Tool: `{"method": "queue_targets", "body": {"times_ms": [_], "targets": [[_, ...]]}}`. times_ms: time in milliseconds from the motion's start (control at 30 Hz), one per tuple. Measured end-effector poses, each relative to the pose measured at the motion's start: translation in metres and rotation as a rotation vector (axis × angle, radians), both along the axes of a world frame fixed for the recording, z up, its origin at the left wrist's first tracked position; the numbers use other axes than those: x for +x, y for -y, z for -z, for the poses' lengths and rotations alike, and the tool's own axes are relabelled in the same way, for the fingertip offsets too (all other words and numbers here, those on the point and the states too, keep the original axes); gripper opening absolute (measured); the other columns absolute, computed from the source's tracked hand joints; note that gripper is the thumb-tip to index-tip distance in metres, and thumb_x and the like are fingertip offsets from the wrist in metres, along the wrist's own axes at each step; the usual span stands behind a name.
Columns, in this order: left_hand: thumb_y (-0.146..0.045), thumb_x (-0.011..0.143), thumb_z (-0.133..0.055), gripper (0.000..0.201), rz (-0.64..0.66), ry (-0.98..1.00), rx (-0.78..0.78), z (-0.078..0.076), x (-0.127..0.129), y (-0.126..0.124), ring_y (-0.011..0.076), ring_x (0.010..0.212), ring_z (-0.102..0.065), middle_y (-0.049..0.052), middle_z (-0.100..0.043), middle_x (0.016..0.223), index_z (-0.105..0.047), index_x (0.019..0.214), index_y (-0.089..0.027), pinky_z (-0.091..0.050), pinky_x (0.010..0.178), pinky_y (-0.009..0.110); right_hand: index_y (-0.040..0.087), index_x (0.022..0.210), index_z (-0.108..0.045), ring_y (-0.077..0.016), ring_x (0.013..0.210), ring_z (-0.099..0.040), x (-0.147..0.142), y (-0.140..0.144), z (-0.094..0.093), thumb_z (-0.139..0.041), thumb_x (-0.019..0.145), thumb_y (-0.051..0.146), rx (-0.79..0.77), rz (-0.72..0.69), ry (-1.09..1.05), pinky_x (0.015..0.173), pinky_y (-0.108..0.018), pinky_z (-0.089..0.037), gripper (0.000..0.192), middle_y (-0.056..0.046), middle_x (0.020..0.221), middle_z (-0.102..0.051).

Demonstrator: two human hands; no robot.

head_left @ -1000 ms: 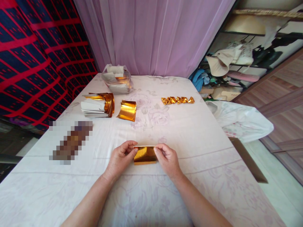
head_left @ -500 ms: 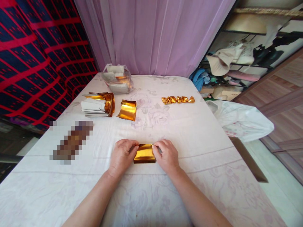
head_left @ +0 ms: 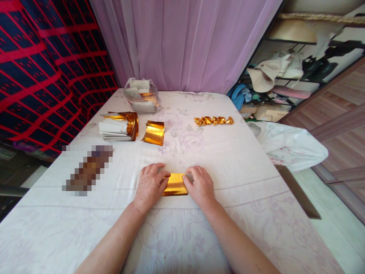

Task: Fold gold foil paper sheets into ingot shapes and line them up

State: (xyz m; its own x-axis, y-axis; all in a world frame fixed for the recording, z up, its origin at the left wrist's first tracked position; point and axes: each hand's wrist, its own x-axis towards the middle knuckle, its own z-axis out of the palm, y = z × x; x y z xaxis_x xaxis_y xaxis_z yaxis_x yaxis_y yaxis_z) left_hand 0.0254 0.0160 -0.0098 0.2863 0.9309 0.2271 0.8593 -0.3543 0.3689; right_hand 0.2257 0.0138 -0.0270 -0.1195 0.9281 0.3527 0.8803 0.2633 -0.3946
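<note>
A sheet of shiny gold foil paper [head_left: 175, 185] lies on the cloth, its far edge folded over. At its left edge, my left hand [head_left: 151, 183] grips it with thumb and index finger, the other fingers stretched forward. My right hand [head_left: 200, 186] pinches the upper right corner between thumb and bent fingers. Beyond my hands sits a small stack of curled gold foil sheets [head_left: 154, 133]. Left of that stands a larger pile of foil sheets [head_left: 118, 129], white undersides showing. A row of twisted gold foil pieces [head_left: 213, 121] lies at the far right.
A clear plastic bag [head_left: 141, 97] of more foil sheets stands at the table's far edge. A pixelated brown item [head_left: 89, 169] lies on the left. Beside the right edge are a white plastic bag [head_left: 293, 144] and shelves with a cap [head_left: 264, 76].
My left hand has shifted its fingers further over the foil paper's left edge, its outer fingers loosening. The paper lies flatter. My right hand has barely moved.
</note>
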Motion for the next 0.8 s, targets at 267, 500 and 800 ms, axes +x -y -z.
{"method": "queue_targets", "body": {"times_ms": [267, 500, 800], "targets": [[-0.027, 0.08, -0.071, 0.02, 0.019, 0.002, -0.083, -0.002, -0.005, -0.002, 0.0304, 0.119, -0.053, 0.007, -0.059, 0.127, -0.073, 0.099, -0.03, -0.039, 0.1, 0.049, 0.02, 0.111, -0.063, -0.0331, 0.132, -0.04, 0.006, -0.003, 0.002, -0.069, 0.08, 0.038, -0.062, -0.016, 0.006, 0.102, -0.048, -0.035, 0.036, -0.014, 0.137, -0.052], [-0.027, 0.079, -0.072, 0.021, -0.007, 0.0, -0.118, -0.003, -0.003, -0.002, 0.0311, 0.12, -0.053, 0.007, -0.058, 0.129, -0.073, 0.099, -0.03, -0.039, 0.101, 0.05, 0.023, 0.132, -0.055, -0.0373, 0.145, -0.02, 0.015, -0.003, -0.003, -0.076, 0.072, 0.049, -0.228, -0.082, 0.129, 0.11, -0.057, -0.025, 0.069, -0.016, 0.157, -0.027], [-0.027, 0.078, -0.071, 0.021, -0.013, 0.01, -0.129, -0.005, -0.001, -0.002, 0.0315, 0.12, -0.053, 0.008, -0.058, 0.13, -0.073, 0.099, -0.03, -0.038, 0.102, 0.052, 0.023, 0.148, -0.038, -0.0358, 0.148, -0.011, 0.025, 0.001, -0.016, -0.077, 0.07, 0.048, -0.34, -0.192, 0.216, 0.114, -0.058, -0.019, 0.091, -0.017, 0.161, -0.018]]}}
